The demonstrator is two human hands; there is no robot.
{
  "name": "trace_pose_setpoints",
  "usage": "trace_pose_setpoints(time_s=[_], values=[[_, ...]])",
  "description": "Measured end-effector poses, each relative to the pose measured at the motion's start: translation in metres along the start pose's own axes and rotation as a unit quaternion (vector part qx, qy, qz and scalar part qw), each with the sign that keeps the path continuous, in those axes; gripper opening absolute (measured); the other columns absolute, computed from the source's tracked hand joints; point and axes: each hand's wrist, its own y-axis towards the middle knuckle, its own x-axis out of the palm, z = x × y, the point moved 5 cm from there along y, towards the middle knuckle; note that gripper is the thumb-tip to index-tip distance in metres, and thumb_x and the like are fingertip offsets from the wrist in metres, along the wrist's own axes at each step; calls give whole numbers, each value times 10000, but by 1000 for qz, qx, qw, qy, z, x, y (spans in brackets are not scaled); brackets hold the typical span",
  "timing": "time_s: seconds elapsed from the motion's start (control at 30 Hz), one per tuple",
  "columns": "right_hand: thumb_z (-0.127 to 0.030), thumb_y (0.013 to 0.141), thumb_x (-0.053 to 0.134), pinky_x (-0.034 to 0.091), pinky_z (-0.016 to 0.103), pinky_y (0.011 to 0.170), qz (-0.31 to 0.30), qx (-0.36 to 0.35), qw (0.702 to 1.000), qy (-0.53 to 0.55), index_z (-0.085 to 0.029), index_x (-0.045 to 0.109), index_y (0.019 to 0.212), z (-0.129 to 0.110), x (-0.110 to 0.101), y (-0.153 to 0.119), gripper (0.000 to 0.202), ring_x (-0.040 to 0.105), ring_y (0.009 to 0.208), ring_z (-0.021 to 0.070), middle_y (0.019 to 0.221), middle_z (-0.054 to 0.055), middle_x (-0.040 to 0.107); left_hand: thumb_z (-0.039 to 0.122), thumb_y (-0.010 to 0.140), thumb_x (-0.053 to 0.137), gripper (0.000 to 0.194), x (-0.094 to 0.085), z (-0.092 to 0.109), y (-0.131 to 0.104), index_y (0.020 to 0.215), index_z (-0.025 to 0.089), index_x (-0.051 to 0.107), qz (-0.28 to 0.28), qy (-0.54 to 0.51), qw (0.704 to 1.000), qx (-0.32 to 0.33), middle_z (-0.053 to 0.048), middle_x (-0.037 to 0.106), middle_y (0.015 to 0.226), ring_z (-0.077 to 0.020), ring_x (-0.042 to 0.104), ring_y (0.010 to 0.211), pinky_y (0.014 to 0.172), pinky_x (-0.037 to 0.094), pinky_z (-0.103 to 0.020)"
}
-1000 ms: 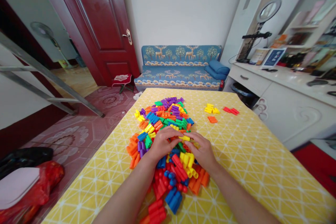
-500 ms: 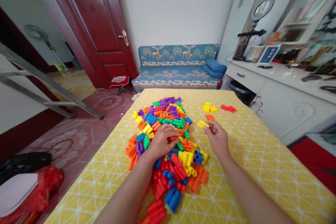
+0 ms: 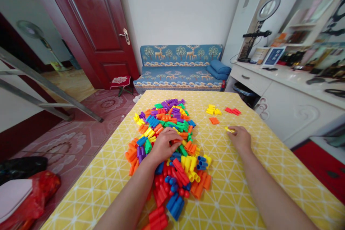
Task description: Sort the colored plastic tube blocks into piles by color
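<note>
The right hand (image 3: 239,137) pinches a small yellow plastic tube piece (image 3: 229,129) between thumb and fingers, the piece jutting out at the hand's 10 o'clock. Hand and piece are over the bare part of the yellow tablecloth with white crossing lines (image 3: 264,158), well apart from the pile.

Taken from that hand, a flat set of orange plastic tubes (image 3: 214,120) lies near at 10 o'clock. A cluster of bright yellow plastic tubes (image 3: 211,110) lies a little beyond it, between 10 and 11, and a short row of red plastic tubes (image 3: 233,111) lies between 11 and 12.

The left hand (image 3: 165,143), at the right hand's 9 o'clock, rests among the long heap of multicoloured plastic tube pieces (image 3: 161,119). Its fingers are curled and the thumb is close to them, near orange and yellow pieces; whether it grips any of these I cannot tell.

Around the left hand, purple plastic tubes (image 3: 172,103) sit far off at 12 o'clock, a three-barrelled blue plastic piece (image 3: 202,162) with open ends at 4, and stacked red plastic tubes (image 3: 180,171) at 5. A green plastic piece (image 3: 148,146) lies at 9, with upright-looking purple barrels (image 3: 140,153) just beside it at 8.
</note>
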Motion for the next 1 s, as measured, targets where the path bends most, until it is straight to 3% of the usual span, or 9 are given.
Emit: trace_pose_setpoints(time_s=[0.2, 0.33, 0.5, 0.7, 0.83, 1.0], values=[[-201, 655, 557, 493, 372, 777, 16, -3, 999, 51, -142, 724, 879, 0, 24, 40, 285, 577, 652, 174, 881, 91, 667, 166, 793, 661, 137, 0, -2, 0, 895, 219, 736, -2, 2, 1000, -3, -57, 707, 888, -203, 571, 949, 882, 473, -357], [-138, 660, 490, 508, 384, 827, 2, -10, 995, 97, -146, 676, 1060, -7, 43, 52, 442, 635, 835, 210, 1038, 98, 677, 172, 802, 655, 144, 0, -2, 0, 908, 227, 735, -4, 2, 1000, -1, -55, 708, 895, -201, 577, 937, 864, 475, -355], [-163, 684, 500, 506, 397, 880, 2, 16, 989, 146, -145, 563, 1242, -5, 48, 47, 561, 626, 1029, 243, 1159, 119, 636, 208, 810, 657, 135, 0, -2, 0, 917, 230, 737, 1, -4, 1000, -1, -62, 706, 893, -209, 573, 947, 869, 476, -366], [-252, 668, 617, 518, 408, 871, 10, 72, 972, 222, -152, 608, 1151, -8, 41, 22, 494, 634, 1001, 252, 1108, 131, 640, 212, 819, 653, 99, 0, -2, -1, 866, 214, 740, 5, -4, 1000, 0, -68, 703, 846, -210, 574, 943, 843, 482, -351], [-322, 672, 653, 512, 415, 863, -26, 107, 944, 311, -159, 652, 1051, -38, 37, -14, 413, 643, 916, 232, 988, 99, 674, 169, 843, 615, 124, -3, 1, 1, 875, 205, 729, 27, -16, 999, 7, -56, 708, 841, -187, 599, 896, 839, 482, -339], [-405, 746, 659, 498, 383, 867, -97, 77, 901, 417, -174, 651, 1017, -108, 17, -57, 356, 646, 896, 207, 998, 85, 697, 153, 887, 534, 189, -13, -1, -1, 910, 201, 715, 109, -11, 994, -25, -51, 710, 877, -162, 640, 844, 772, 501, -298]])
